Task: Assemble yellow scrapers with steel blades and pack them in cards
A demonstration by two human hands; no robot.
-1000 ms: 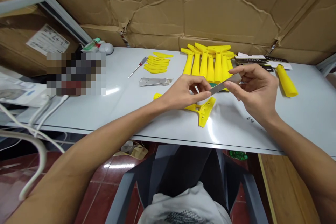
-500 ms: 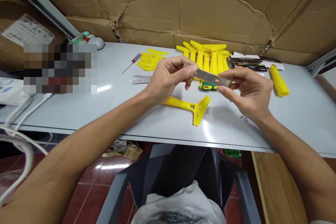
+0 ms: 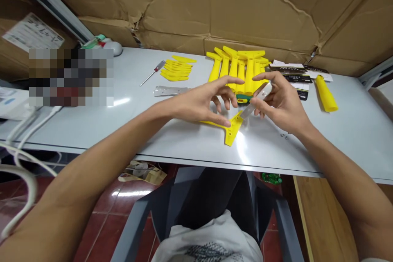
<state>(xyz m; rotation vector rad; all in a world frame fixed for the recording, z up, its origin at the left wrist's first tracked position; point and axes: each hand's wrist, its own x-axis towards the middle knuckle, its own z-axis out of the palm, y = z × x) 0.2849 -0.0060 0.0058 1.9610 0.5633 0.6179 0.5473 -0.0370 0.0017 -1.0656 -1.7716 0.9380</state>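
Pinching a metal blade (image 3: 248,110) in my right hand (image 3: 281,104), I hold it near the yellow scraper handle (image 3: 233,132); my left hand (image 3: 198,103) curves spread, holding nothing. Handwriting marks the carton label (image 3: 29,35), illegible to me.

Table (image 3: 353,139): white, glossy top, dark line along front edge; light reflections near front and at left. Lying on it, left to right: screwdriver (image 3: 157,68), red-and-clear handle; yellow flat pieces (image 3: 176,69), closely ranked; metal strips (image 3: 170,91), just in front of these. Centre rear: cluster of yellow handles (image 3: 233,67), wide ends rearward; green-and-yellow object (image 3: 243,97) before them, partly hidden. Front centre: single T-ended yellow handle (image 3: 232,135). Right: printed cards (image 3: 294,75), overlapping; yellow sleeve (image 3: 326,96) beside them; small metal screws (image 3: 286,138) nearer front.
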